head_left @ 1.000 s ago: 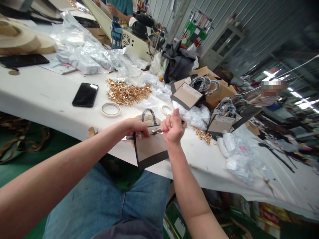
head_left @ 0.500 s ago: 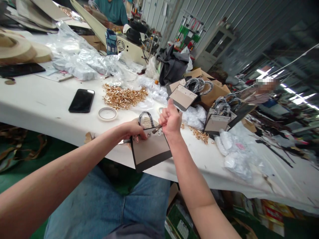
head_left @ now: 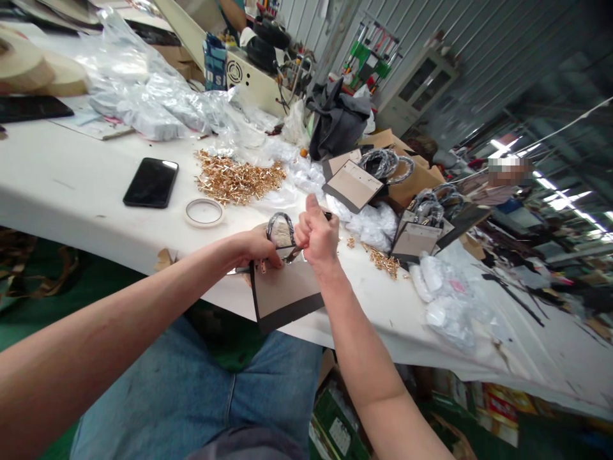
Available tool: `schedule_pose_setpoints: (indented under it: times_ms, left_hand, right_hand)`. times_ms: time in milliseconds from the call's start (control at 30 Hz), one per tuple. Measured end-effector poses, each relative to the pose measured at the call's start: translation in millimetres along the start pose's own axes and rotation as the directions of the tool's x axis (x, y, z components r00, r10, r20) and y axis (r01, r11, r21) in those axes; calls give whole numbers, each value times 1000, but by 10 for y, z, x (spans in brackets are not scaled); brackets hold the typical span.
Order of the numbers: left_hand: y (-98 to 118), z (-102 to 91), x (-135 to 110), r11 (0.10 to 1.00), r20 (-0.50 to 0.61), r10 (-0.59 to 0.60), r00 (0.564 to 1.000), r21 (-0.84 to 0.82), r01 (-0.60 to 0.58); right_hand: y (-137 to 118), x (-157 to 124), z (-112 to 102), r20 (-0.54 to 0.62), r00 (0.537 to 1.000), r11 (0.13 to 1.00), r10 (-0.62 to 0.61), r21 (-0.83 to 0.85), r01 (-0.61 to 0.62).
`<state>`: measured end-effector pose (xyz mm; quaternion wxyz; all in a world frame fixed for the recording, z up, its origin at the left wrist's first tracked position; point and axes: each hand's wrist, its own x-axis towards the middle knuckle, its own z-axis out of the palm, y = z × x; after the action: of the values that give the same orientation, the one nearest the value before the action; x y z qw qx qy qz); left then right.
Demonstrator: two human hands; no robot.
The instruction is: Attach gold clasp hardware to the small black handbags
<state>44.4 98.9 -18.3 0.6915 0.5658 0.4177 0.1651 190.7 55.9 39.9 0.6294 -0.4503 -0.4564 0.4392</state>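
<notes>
At the front edge of the table, a beige bag panel (head_left: 285,291) with a dark border lies tilted. A plastic-wrapped handle (head_left: 280,220) loops up from its top edge. My left hand (head_left: 261,249) grips the panel's upper left part, thumb pressed on its face beside small metal fittings. In my right hand (head_left: 316,236), a closed fist with the thumb up, is a slim hand tool (head_left: 293,253) with a metal tip and a dark end; its exact kind is hard to make out. The tip meets the panel's top edge close to my left thumb.
Beyond my hands lie a heap of gold-coloured fasteners (head_left: 239,179), a tape roll (head_left: 204,212) and a black phone (head_left: 151,183). More panels with wrapped handles (head_left: 355,184) stand at the right, near plastic bags (head_left: 443,294). A beige machine (head_left: 253,83) sits at the back.
My right fist has shifted slightly left and down, bringing the tool closer to my left thumb. My left hand keeps its grip on the panel. The view has shifted a little.
</notes>
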Motion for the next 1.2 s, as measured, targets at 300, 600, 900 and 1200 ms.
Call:
schedule_pose_setpoints:
  times_ms: [300,600,900,1200]
  left_hand:
    - [1,-15,37,995,46,-93,995,-33,94]
    - [57,-166,0,981,267,-153,952,-76,179]
    - [44,-88,-14,984,178,-155,972,-56,167]
    - [83,-58,-55,996,120,-63,991,-56,70]
  right_hand:
    - [115,-270,-134,-104,987,973,-122,182,140]
    - [1,-332,-205,-110,989,974,-102,190,121]
    - [12,-113,20,-36,999,985,34,169,-28]
    - [114,359,166,-18,935,935,354,48,-353]
